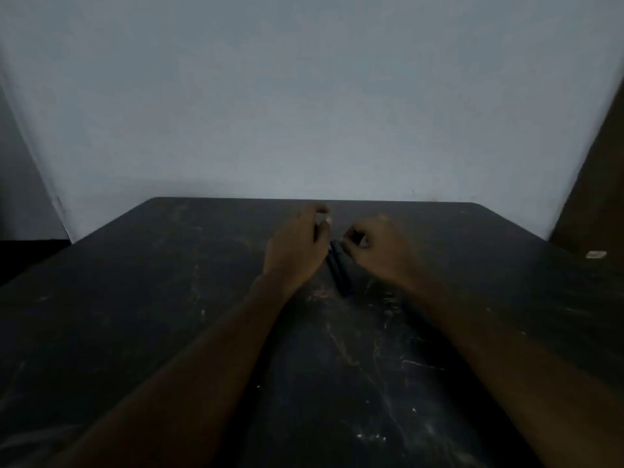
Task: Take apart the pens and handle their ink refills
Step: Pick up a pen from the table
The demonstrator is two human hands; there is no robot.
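Because both forearms reach to the middle of the frame, the two hands meet over the dark, slender pens (339, 270) that lie on the scratched black tabletop (169, 332). The pens appear to be two or so barrels side by side, running from just below centre up toward the fingertips; the dim light makes the count uncertain.

The left hand (297, 246) sits just left of the pens' upper end. Its fingers curl inward and its thumb and forefinger pinch a small pale piece (322, 218), possibly a cap or tip, though the view does not settle which. The grip is closed on that piece, held slightly above and beyond the pens.

The right hand (378, 249) sits just right of the same upper end. Its fingers are bent into a loose pinch with the fingertips at or touching the end of the pens; whether it grips a barrel cannot be determined from this view.

This arrangement suits a pull-apart step: one hand steadies the barrels against the tabletop while the other draws off an end part. The pens lie between the two hands, closer to the wrists than to the fingertips along most of their length.

A small white rectangular object (596, 254) rests at the right edge of the frame, well apart from the hands.
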